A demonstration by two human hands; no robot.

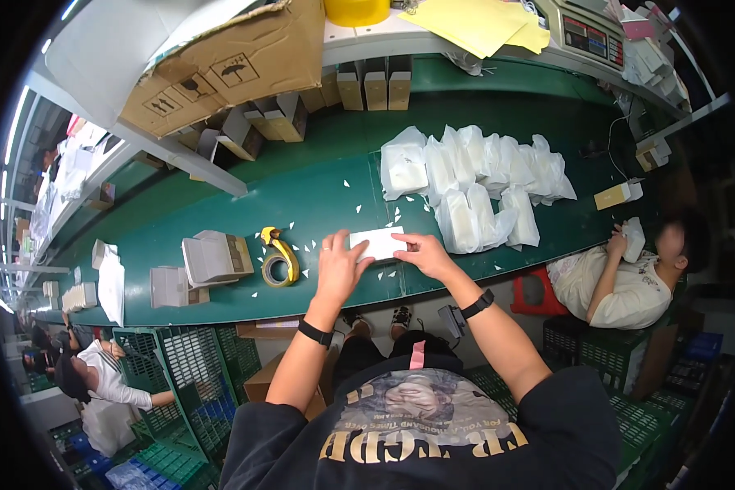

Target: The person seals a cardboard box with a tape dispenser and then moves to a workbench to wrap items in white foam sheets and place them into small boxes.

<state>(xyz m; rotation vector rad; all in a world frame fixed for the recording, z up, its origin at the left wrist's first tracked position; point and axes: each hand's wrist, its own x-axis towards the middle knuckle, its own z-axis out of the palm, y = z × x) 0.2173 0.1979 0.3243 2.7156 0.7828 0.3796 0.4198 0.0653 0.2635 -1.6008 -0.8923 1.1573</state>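
A small white box [377,243] lies between my two hands just above or on the green table [327,196]; I cannot tell whether it touches the surface. My left hand [340,260] grips its left end, thumb on the near side. At the right end, my right hand [425,254] pinches it with thumb and fingers. Left of my hands rests a yellow tape dispenser [280,260] with a roll of tape. Small white paper scraps [309,245] are scattered around. Several white items wrapped in translucent bags [474,171] stand grouped to the right, beyond my right hand.
Open grey-white boxes [212,257] sit at the left. A large cardboard carton [229,69] and a scale [592,37] rest on the shelf above the far edge. One co-worker [629,282] holds a white item at the right; another [106,371] is at lower left near green crates [188,367].
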